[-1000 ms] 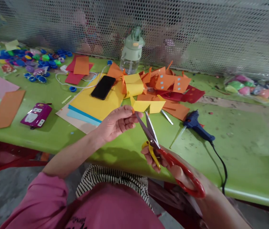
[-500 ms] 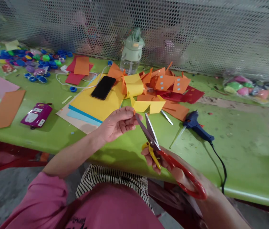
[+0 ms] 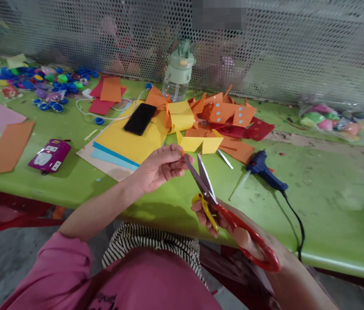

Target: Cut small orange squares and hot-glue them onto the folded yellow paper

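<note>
Shirt (image 3: pixel 156 280) print illegible. L hand (image 3: pixel 159 168) up over table (image 3: pixel 325 206), fingers curled, thumb + index pinching tiny orange bit (image 3: pixel 183 152). R hand (image 3: pixel 222 220) lower, nr table edge, fingers wrapped on handles of scissors (image 3: pixel 206 196); blades apart, angled twd L hand, one tip just beside orange bit.

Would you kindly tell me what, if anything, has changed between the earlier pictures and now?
Very little: the view has shifted slightly, but nothing was visibly taken hold of or let go. The right hand still holds the open scissors near the left hand, which still has a small orange piece at its fingertips. The phone, bottle and glue gun stayed put.
</note>
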`<state>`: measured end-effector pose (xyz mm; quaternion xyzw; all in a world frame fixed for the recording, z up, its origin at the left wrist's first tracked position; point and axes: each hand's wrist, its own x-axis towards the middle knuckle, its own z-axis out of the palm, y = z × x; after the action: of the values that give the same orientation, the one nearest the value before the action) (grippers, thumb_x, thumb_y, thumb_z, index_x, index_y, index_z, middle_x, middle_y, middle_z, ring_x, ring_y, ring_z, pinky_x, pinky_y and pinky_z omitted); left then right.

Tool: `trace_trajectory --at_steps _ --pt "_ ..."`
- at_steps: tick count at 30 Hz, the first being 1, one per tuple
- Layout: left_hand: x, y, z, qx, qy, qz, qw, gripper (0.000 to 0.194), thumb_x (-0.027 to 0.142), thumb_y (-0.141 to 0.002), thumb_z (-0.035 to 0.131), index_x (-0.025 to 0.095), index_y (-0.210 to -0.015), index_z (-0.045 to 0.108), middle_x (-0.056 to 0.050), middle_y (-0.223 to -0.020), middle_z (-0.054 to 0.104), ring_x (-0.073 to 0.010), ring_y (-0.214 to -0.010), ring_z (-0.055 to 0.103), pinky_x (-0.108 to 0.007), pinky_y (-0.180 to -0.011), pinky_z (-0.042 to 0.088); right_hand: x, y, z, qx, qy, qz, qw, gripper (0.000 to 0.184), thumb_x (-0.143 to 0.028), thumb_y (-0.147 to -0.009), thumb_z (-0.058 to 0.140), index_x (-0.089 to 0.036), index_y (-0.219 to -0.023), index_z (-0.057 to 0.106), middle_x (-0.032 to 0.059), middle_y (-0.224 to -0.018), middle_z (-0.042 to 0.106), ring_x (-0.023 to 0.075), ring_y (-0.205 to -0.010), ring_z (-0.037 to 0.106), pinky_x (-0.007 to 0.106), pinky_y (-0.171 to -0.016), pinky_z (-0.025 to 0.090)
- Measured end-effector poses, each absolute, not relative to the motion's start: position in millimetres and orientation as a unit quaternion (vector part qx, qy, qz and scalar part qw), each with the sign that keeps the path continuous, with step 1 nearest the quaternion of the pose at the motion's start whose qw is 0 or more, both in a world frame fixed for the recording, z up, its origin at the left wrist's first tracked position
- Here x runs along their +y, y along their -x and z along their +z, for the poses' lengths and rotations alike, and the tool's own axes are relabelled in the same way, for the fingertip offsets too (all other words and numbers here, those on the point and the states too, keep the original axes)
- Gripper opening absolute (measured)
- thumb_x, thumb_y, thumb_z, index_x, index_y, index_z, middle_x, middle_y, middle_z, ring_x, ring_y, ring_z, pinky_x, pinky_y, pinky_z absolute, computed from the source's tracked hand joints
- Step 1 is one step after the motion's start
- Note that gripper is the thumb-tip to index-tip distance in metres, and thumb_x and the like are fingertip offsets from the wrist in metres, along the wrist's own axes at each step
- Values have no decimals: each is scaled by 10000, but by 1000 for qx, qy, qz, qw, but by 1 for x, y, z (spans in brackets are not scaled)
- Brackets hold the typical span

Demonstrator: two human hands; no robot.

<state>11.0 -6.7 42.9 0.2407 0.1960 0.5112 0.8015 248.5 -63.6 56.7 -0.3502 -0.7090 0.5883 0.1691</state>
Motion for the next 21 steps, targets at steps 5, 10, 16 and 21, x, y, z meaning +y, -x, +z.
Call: trace_trajectory --at_steps 5,10,16,21 --pt "-8 -12 41 233 -311 539 747 208 304 -697 839 197 -757 671 16 -719 718 -87 -622 669 -185 -572 534 -66 -253 54 -665 342 639 179 719 -871 -779 425 -302 -1188 587 51 -944 582 186 -748 532 311 -604 475" --pt "-9 -11 40 271 -409 571 659 144 274 -742 786 197 -768 666 14 -716 729 -101 -632 670 -217 -600 537 -67 -253 56 -670 343 634 177 752 -889 -751 441 -284 -1170 593 55 -934 582 179 -750 532 297 -600 486" --pt "-8 -8 35 257 -447 578 633 82 216 -778 766 199 -802 690 11 -765 762 -96 -670 696 -195 -608 531 -70 -249 56 -635 387 644 179 802 -943 -642 496 -218 -973 588 1 -756 535 95 -543 439 239 -456 390" --pt "-10 -10 37 269 -429 559 656 114 257 -767 786 193 -793 696 6 -749 766 -97 -670 704 -182 -603 526 -73 -253 56 -592 382 687 178 774 -942 -607 543 -217 -879 535 -68 -607 439 53 -420 349 210 -375 270"
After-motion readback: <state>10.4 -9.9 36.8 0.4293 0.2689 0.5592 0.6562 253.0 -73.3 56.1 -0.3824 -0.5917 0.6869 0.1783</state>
